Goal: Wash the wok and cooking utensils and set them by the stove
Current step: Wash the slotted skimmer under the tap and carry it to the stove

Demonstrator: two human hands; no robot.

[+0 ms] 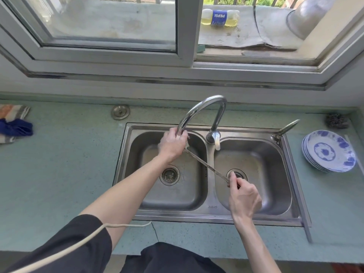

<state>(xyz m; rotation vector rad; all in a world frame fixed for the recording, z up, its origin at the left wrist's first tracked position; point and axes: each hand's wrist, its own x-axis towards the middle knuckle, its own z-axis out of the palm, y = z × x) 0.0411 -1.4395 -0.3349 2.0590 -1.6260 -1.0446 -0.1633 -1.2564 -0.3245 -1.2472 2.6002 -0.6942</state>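
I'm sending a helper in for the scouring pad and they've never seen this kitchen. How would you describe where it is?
Start at the double sink and follow the green counter to its far right back corner. Behind the stack of blue-and-white plates sits the scouring pad, a small dark wiry ball, the only dark tangled thing there.

left arm: stretched far forward and across, bare forearm, dark sleeve pushed up near the elbow
left hand (171, 145): knuckles up, fingers curled down round something small, can't tell what
right arm: bent in closer, forearm bare
right hand (244, 196): back of hand up, thumb and fingertips pinching the end of a thin metal utensil (206, 165)
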